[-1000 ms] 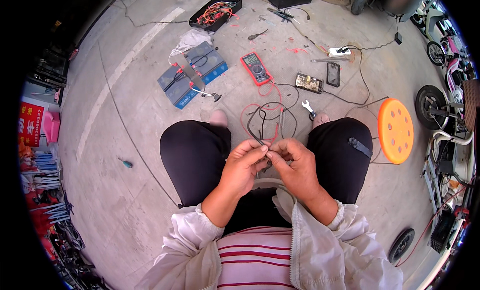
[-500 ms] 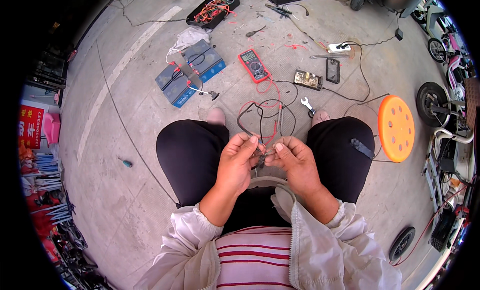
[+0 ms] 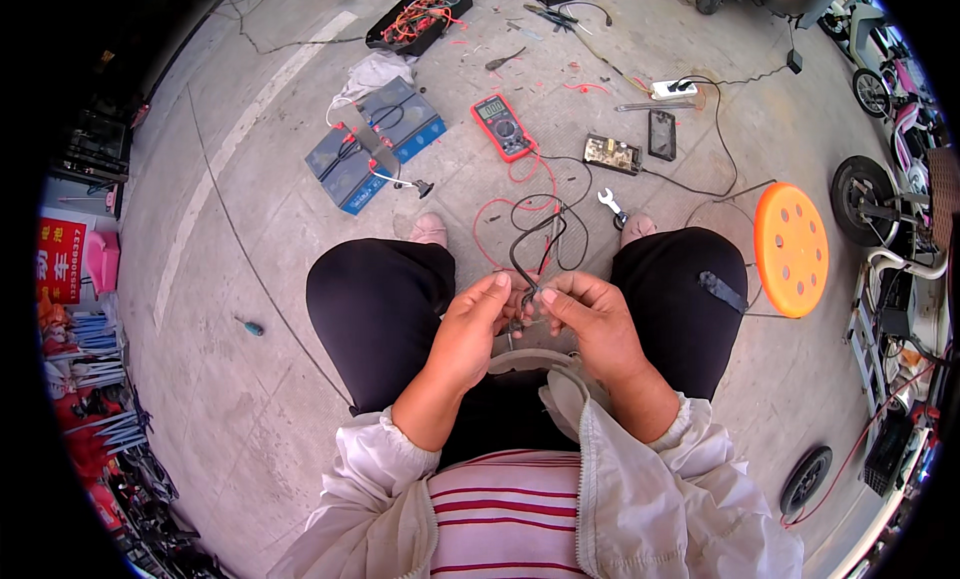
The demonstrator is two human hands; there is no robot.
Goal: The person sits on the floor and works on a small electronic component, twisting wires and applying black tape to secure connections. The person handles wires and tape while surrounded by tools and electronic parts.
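Black cable (image 3: 514,251) has shifted over the littered concrete floor (image 3: 200,379).

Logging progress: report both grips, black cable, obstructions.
Left grip, right grip close together at black cable, exact hold unclear. Cable loops over floor ahead. Red lead alongside, possibly in the way.

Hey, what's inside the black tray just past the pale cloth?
Tangled wires, many red or orange, lie in the black tray. Whatever is beneath them is covered and can't be seen.
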